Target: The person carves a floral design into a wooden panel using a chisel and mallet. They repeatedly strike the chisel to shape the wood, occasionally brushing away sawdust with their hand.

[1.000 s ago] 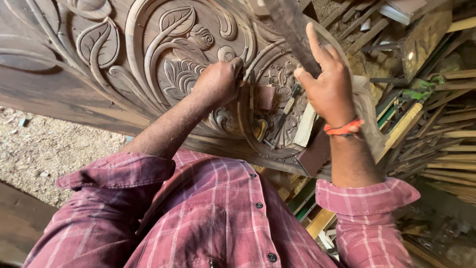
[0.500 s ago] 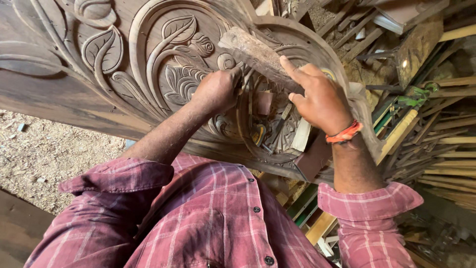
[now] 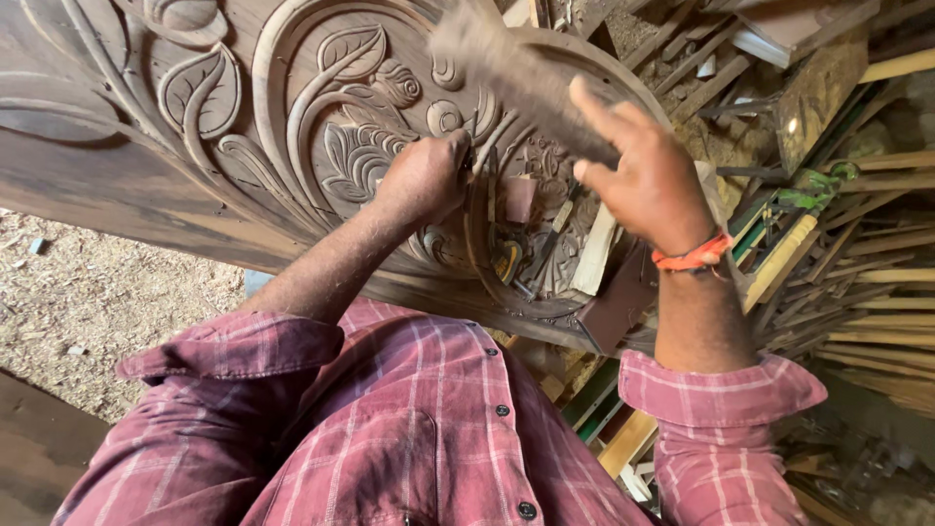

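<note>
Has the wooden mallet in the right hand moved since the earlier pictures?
Yes. The wooden mallet in the right hand has swung left, over the carved panel.
</note>
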